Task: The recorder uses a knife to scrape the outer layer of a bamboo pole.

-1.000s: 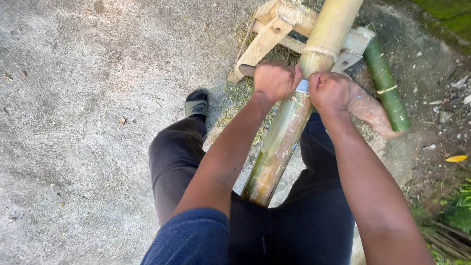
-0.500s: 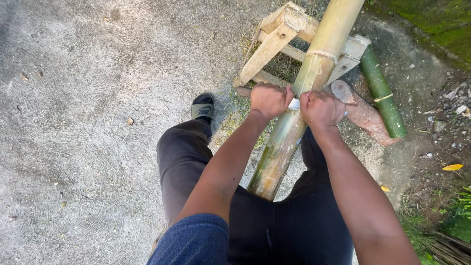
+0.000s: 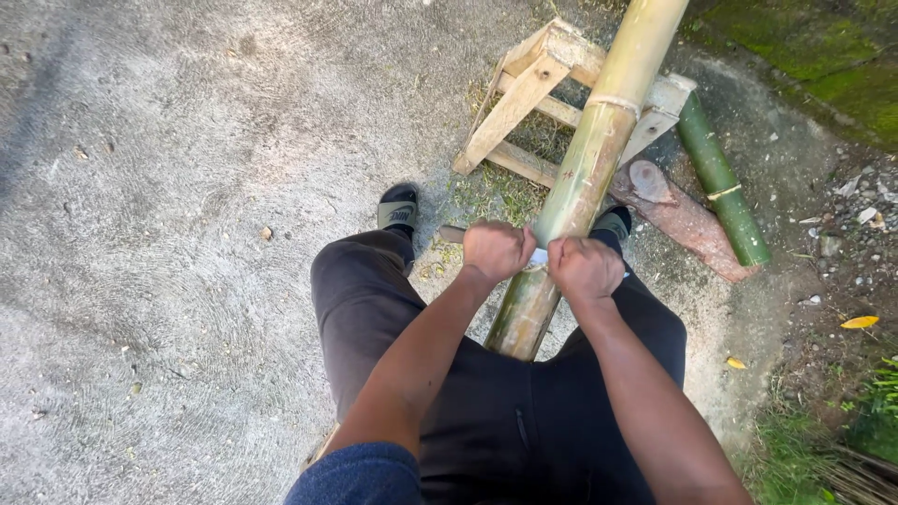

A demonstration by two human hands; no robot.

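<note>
A long yellow-green bamboo pole (image 3: 599,140) runs from a wooden stand (image 3: 524,93) down between my legs. My left hand (image 3: 496,249) and my right hand (image 3: 585,267) are clenched on either side of the pole, each gripping an end of a blade tool (image 3: 538,256) laid across it. A pale strip of the blade shows between the fists, and a handle end (image 3: 452,234) sticks out left of my left hand. I stand astride the pole in dark trousers.
A short green bamboo piece (image 3: 722,182) and a reddish log (image 3: 683,220) lie right of the stand. Bare concrete ground (image 3: 168,234) spreads to the left. Moss, gravel and grass (image 3: 842,393) edge the right side. My sandalled foot (image 3: 398,208) rests near the stand.
Both hands have slid the blade tool down the pole toward my body, farther from the pole's ring joint.
</note>
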